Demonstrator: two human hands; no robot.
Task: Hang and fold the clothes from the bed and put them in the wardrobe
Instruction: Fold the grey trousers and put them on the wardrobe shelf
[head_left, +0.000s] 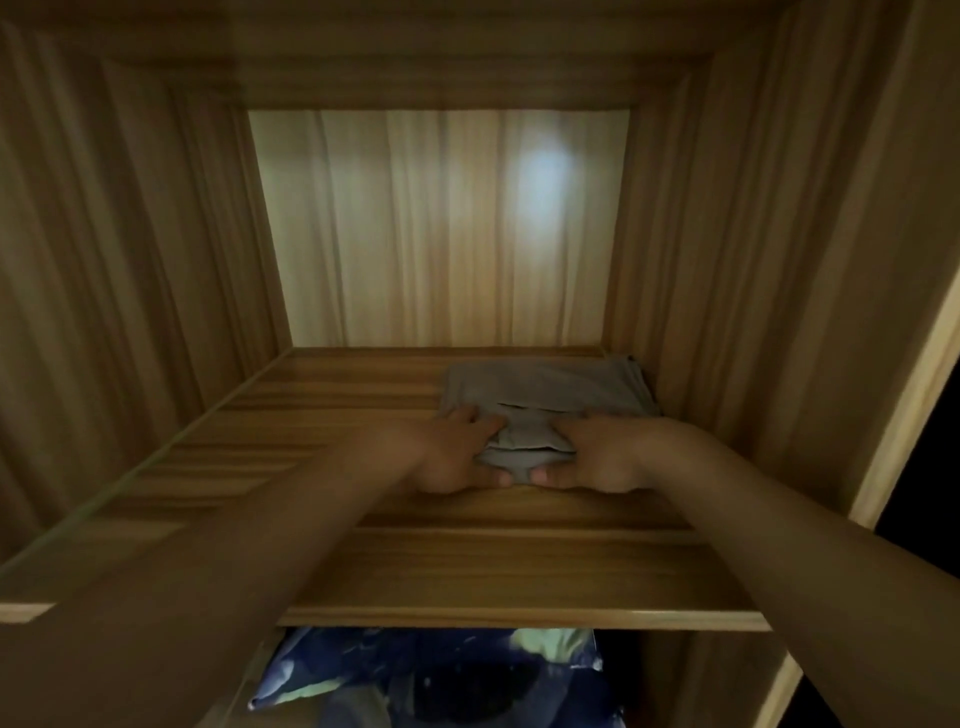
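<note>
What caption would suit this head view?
On the wardrobe shelf, left hand and right hand grip a folded grey garment.

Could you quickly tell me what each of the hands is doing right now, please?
Left hand: grips the near edge of the folded grey garment.
Right hand: grips the same garment's near edge.

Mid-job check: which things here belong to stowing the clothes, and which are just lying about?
Job: folded grey garment, held at its near edge by left hand and right hand; wardrobe shelf it rests on.
Lying about: blue patterned fabric in the compartment below the shelf.
</note>
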